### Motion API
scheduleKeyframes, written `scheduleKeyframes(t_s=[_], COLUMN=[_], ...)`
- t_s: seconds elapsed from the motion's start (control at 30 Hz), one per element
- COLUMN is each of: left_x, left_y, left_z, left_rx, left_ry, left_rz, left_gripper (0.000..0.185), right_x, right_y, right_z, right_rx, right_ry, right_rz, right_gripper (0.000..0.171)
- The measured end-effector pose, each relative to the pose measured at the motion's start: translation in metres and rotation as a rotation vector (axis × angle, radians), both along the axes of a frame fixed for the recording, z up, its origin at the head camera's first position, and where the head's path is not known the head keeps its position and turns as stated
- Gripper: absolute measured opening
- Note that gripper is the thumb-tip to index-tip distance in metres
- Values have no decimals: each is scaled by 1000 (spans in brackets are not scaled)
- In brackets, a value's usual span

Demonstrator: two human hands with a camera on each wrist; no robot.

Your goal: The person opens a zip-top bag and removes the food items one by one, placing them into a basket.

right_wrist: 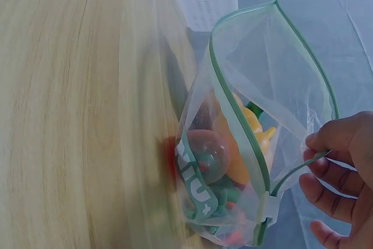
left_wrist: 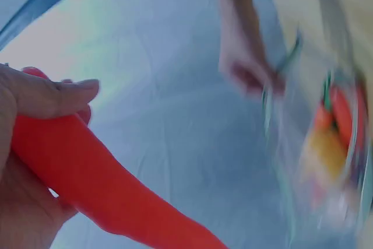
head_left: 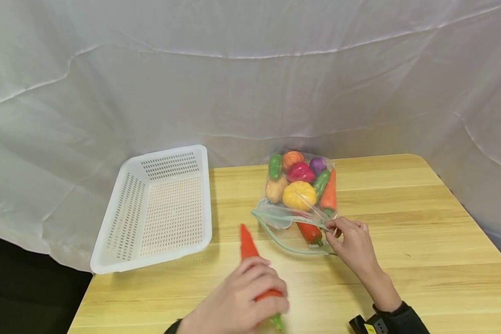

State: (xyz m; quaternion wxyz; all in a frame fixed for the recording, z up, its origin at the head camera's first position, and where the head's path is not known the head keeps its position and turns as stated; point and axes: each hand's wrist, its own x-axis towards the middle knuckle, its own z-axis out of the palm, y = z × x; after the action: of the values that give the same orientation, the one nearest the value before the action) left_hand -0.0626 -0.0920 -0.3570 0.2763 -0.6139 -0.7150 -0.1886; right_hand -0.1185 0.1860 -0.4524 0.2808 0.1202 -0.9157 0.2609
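My left hand [head_left: 242, 294] grips a long red chili pepper [head_left: 248, 243] with a green stem, above the table's front part. Its smooth red body [left_wrist: 87, 173] lies across the palm in the left wrist view, under the thumb. My right hand [head_left: 354, 246] pinches the green-edged rim of a clear zip bag [head_left: 275, 218], whose mouth gapes open in the right wrist view. Inside the bag are several toy vegetables, among them a yellow pumpkin [head_left: 299, 195], a carrot [head_left: 328, 192], a purple round one [head_left: 317, 165] and a red pepper [head_left: 309, 232] near the mouth.
A white perforated basket [head_left: 206, 195] stands at the left of the wooden table [head_left: 421, 222], with nothing visible in it. Pale cloth [head_left: 250, 93] hangs behind the table. A slider tab [right_wrist: 270, 208] sits at the bag's lower corner.
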Motion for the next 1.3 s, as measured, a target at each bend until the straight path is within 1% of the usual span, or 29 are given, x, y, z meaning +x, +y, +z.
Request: scheduleKeyframes(t_s=[0.03,0.07,0.13,0.17,0.23,0.3,0.37,0.43,0.47,0.53,0.6,0.73,0.87,0.97,1.03,1.07,1.1,1.13,1.17,1.2,1.23,1.27,1.3], left_x=[-1,-3,-8,-12,-21,-29,-36,-41,-43,-46,-48,-50,-52,-53,-55,-57,-59,-62,-64,-65,-66,-66,-66], left_y=[-7,-14,-29,-37,-53,-69,-83,-93,-97,-102,-105,-108,-109,-108,-104,-101,-96,-89,-80,-69,-56,-41,-25], left_z=[1,2,0,-2,-8,-16,-24,-32,-36,-43,-48,-57,-62,-64,-64,-64,-63,-62,-61,-60,-60,-60,-61], left_rx=[30,60,112,127,129,98,60,15,-5,-42,-78,-114,-120,-124,-94,-64,-23,24,64,94,102,85,46], left_ry=[17,25,16,10,-16,-60,-102,-162,-196,-260,-336,-462,-536,-558,-530,-496,-465,-427,-390,-354,-323,-305,-297], left_rz=[45,96,218,291,435,580,706,804,842,893,925,959,975,969,949,931,901,856,807,743,681,605,528], left_gripper=[18,16,25,28,22,20,21,27,30,33,36,43,44,40,39,39,40,40,41,41,40,41,41], right_x=[0,0,1,1,1,1,0,-1,-1,-1,-1,0,-1,-1,-2,-2,-2,-2,-2,-1,-1,-1,-1], right_y=[0,0,0,0,0,0,0,0,0,0,1,2,3,3,4,4,4,4,5,5,5,4,4], right_z=[0,0,1,1,1,1,1,1,1,1,1,1,2,2,2,2,3,2,2,2,2,2,2], right_rx=[-1,0,2,5,9,12,15,16,17,20,22,19,11,10,11,11,12,14,14,13,12,13,13], right_ry=[-3,-5,-3,0,4,3,-3,-11,-13,-17,-21,-21,-9,2,9,13,17,21,23,24,23,19,16], right_rz=[0,-1,1,1,1,1,2,5,4,3,2,-2,4,15,22,24,27,28,29,30,32,32,33], right_gripper=[17,17,17,17,17,17,16,15,14,14,14,14,14,14,13,13,13,13,13,13,13,12,12])
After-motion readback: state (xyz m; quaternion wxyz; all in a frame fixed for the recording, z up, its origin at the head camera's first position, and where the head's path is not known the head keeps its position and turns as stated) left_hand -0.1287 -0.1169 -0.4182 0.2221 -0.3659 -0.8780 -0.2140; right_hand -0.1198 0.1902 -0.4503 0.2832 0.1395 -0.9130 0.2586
